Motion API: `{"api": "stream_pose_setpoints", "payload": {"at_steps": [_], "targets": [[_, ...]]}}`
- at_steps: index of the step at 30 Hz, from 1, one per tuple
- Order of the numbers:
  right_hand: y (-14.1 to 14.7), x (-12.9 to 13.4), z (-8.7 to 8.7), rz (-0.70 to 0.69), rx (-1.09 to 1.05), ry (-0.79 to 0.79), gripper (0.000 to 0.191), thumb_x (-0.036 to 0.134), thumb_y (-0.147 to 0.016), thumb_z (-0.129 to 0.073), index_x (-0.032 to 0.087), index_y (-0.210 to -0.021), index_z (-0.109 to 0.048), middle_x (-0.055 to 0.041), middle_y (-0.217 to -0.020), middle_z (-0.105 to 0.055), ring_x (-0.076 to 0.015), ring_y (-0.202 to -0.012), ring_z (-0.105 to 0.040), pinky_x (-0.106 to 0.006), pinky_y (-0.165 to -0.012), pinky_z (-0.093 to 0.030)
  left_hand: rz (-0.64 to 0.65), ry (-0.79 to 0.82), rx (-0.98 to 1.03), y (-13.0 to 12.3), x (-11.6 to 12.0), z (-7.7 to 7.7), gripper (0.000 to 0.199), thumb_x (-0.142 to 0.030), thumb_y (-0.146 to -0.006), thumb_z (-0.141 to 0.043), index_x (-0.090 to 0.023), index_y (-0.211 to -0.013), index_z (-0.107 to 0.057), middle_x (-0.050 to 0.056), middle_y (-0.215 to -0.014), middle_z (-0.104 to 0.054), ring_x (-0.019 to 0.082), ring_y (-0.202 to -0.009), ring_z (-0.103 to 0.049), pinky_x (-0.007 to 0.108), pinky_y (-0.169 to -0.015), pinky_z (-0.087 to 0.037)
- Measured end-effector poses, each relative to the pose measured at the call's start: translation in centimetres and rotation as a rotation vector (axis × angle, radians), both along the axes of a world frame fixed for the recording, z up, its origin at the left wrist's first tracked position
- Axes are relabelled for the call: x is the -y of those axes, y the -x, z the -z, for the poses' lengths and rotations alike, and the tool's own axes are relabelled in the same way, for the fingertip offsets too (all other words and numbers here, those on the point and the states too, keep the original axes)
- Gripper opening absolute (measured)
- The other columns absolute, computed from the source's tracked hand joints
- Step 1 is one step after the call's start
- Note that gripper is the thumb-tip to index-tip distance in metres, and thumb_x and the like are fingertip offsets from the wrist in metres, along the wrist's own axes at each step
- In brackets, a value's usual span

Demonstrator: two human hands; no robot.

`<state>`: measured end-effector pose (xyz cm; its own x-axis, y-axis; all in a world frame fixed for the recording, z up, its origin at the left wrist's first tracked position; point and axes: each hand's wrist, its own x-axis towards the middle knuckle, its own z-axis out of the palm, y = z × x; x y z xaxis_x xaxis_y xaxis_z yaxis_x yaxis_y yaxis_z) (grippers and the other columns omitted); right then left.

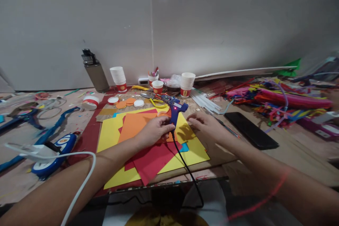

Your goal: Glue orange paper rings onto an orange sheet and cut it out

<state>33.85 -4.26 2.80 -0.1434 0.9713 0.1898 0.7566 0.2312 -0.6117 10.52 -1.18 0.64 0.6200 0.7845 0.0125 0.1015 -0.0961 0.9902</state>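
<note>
A blue hot glue gun (175, 113) with a small red light is gripped near the lower end of its handle by my left hand (160, 129). Its black cord hangs down over the table edge. My right hand (202, 123) is just right of the glue gun, apart from it, fingers loosely bent with nothing visible in them. Below the hands lie yellow paper (112, 155), orange paper (135, 125) and red paper (156, 162) in overlapping sheets. Beyond the gun are yellow-handled pliers (159, 104), partly covered.
Stacked paper cups (118, 77) and a bottle (96, 74) stand along the back. To the right lie a black phone (250, 130), a pen (229, 129), white sticks (205, 100) and colourful pipe cleaners (280, 99). A blue power socket (54, 157) with a white plug is at left.
</note>
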Motion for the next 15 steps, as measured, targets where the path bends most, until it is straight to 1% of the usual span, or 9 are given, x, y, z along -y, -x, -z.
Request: {"api": "stream_pose_setpoints", "payload": {"at_steps": [2,3,4,5,6,7,9,12,15], "targets": [[-2.4,-1.8,-0.7,0.198,0.196,-0.090,0.027,0.032,-0.091,-0.048,0.015,-0.096,-0.068,-0.0089,-0.095,-0.070,-0.0214,-0.087,-0.063,-0.033,-0.080,-0.047,-0.003,-0.017,0.002,0.1,-0.3,0.2,0.032,-0.046,-0.081,-0.063,-0.016,-0.092,-0.058,-0.003,-0.068,-0.053,0.008,-0.052,-0.051,0.022,-0.051,-0.040],[-3.5,-2.9,-1.1,0.275,0.331,-0.104,0.026,0.029,-0.091,-0.048,0.014,-0.101,-0.068,-0.0107,-0.100,-0.069,-0.0216,-0.090,-0.063,-0.032,-0.083,-0.046,0.000,-0.019,0.006,0.1,-0.4,0.3,0.031,-0.045,-0.081,-0.063,-0.016,-0.091,-0.058,-0.003,-0.070,-0.053,0.007,-0.052,-0.051,0.022,-0.051,-0.040],[-4.5,-4.1,-1.4,0.369,0.469,-0.095,0.028,0.029,-0.092,-0.047,0.014,-0.107,-0.066,-0.0130,-0.109,-0.068,-0.0223,-0.097,-0.062,-0.032,-0.087,-0.045,0.004,-0.019,0.012,0.1,-0.5,0.3,0.031,-0.045,-0.081,-0.063,-0.016,-0.091,-0.059,-0.003,-0.071,-0.054,0.007,-0.052,-0.051,0.021,-0.052,-0.040],[-5.4,-5.2,-1.6,0.462,0.601,-0.045,0.032,0.029,-0.094,-0.045,0.014,-0.116,-0.063,-0.0158,-0.118,-0.064,-0.0235,-0.106,-0.061,-0.033,-0.091,-0.044,0.009,-0.017,0.018,0.1,-0.6,0.4,0.031,-0.044,-0.080,-0.064,-0.016,-0.091,-0.059,-0.003,-0.072,-0.054,0.007,-0.052,-0.051,0.022,-0.052,-0.040],[-6.2,-6.3,-1.7,0.502,0.639,-0.010,0.036,0.028,-0.095,-0.045,0.011,-0.121,-0.061,-0.0205,-0.123,-0.061,-0.0263,-0.111,-0.059,-0.035,-0.092,-0.043,0.011,-0.014,0.022,0.0,-0.7,0.5,0.032,-0.045,-0.080,-0.064,-0.015,-0.091,-0.059,-0.003,-0.073,-0.055,0.007,-0.052,-0.051,0.022,-0.053,-0.040],[-6.8,-7.3,-1.7,0.524,0.660,0.022,0.037,0.026,-0.094,-0.046,0.006,-0.121,-0.060,-0.0249,-0.122,-0.060,-0.0287,-0.111,-0.059,-0.036,-0.091,-0.044,0.009,-0.008,0.024,0.0,-0.7,0.5,0.032,-0.045,-0.080,-0.064,-0.015,-0.091,-0.059,-0.003,-0.073,-0.055,0.007,-0.053,-0.051,0.022,-0.053,-0.040],[-7.6,-8.7,-1.4,0.564,0.698,0.100,0.035,0.020,-0.091,-0.049,0.000,-0.117,-0.062,-0.0294,-0.115,-0.062,-0.0321,-0.108,-0.061,-0.039,-0.088,-0.045,0.007,0.003,0.025,0.0,-0.7,0.6,0.033,-0.045,-0.080,-0.064,-0.015,-0.092,-0.059,-0.003,-0.072,-0.054,0.007,-0.053,-0.051,0.022,-0.054,-0.041],[-8.0,-10.0,-0.4,0.607,0.735,0.188,0.032,0.010,-0.088,-0.049,-0.001,-0.113,-0.065,-0.0285,-0.108,-0.066,-0.0320,-0.105,-0.064,-0.040,-0.087,-0.046,0.015,0.010,0.029,0.0,-0.7,0.7,0.031,-0.044,-0.080,-0.064,-0.015,-0.089,-0.058,-0.002,-0.071,-0.053,0.007,-0.053,-0.051,0.022,-0.053,-0.041],[-8.1,-10.7,0.2,0.613,0.755,0.231,0.031,0.007,-0.086,-0.048,0.002,-0.110,-0.068,-0.0270,-0.107,-0.067,-0.0309,-0.104,-0.065,-0.040,-0.087,-0.047,0.025,0.032,0.045,0.0,-0.7,0.8,0.030,-0.044,-0.080,-0.063,-0.015,-0.085,-0.056,-0.003,-0.068,-0.051,0.007,-0.052,-0.050,0.021,-0.051,-0.040]]}}
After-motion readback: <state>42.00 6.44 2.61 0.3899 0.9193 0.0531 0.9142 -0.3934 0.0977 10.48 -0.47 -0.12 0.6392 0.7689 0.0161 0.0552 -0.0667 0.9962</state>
